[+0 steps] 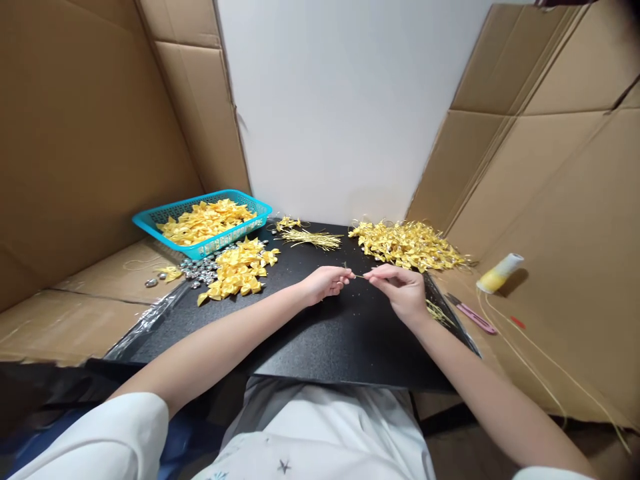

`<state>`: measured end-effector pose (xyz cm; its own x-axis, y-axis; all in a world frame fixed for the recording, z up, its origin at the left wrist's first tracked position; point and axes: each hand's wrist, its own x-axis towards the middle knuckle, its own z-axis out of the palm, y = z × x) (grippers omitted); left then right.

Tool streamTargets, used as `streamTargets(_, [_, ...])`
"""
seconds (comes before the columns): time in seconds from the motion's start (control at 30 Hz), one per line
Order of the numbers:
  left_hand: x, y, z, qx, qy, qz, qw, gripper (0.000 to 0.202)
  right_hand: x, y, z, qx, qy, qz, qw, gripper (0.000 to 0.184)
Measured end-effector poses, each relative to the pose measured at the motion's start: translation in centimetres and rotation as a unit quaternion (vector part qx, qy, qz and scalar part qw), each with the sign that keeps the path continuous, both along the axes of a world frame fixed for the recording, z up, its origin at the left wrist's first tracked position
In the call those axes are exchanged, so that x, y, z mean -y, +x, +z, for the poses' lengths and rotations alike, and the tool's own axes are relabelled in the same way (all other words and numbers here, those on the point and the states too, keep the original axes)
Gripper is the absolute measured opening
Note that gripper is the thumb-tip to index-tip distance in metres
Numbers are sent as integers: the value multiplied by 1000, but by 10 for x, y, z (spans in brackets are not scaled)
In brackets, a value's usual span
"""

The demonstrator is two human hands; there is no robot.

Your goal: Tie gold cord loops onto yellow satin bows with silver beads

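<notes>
My left hand and my right hand meet over the middle of a black board. Both pinch the ends of a short thin gold thread stretched between their fingertips. To the left of my left hand lies a heap of yellow ribbon bows beside a scatter of small silver beads. Behind my hands lies a bundle of cut gold threads. At the back right sits a pile of yellow pieces with gold threads on them.
A teal plastic basket holding yellow ribbon pieces stands at the back left. On the cardboard to the right lie a spool of yellow thread, its loose strand, and a pink-handled tool. Cardboard walls enclose both sides.
</notes>
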<state>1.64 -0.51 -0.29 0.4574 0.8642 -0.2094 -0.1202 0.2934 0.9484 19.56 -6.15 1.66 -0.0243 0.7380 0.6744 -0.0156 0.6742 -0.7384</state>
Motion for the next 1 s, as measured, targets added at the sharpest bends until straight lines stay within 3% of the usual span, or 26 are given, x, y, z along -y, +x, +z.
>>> streamTargets(0.17, [-7,-6,6,-62,45,56,995,27,-7,16,10,-134,-80,-11,988,23])
streamTargets(0.33, [-26,-47,44,-180,174,103,963,26,-16,26,8,-141,-120,-38,982,30])
streamTargets(0.37, [-31,-61,53,-324,289,106,895,29,-17,27,7,-129,-133,-41,982,32])
streamTargets(0.4, [-35,-75,60,-488,374,95,783,30,-18,26,6,-114,-145,-41,982,33])
streamTargets(0.43, [-38,-90,67,-637,402,70,653,30,-19,25,5,-95,-156,-40,982,33])
streamTargets(0.47, [-40,-104,71,-683,397,58,610,28,-19,24,4,-73,-164,-38,983,32])
streamTargets(0.5, [-42,-116,73,-707,389,46,589,27,-19,22,3,-50,-169,-36,984,31])
streamTargets(0.6, [-42,-139,69,-751,367,-11,548,30,-18,18,3,22,-152,-23,988,24])
streamTargets(0.77, [-39,-139,54,-784,359,-49,503,26,-16,16,-1,109,-124,2,986,17])
streamTargets(1.0, [-43,-142,48,-788,364,-47,495,26,-14,13,-5,127,-172,-4,977,18])
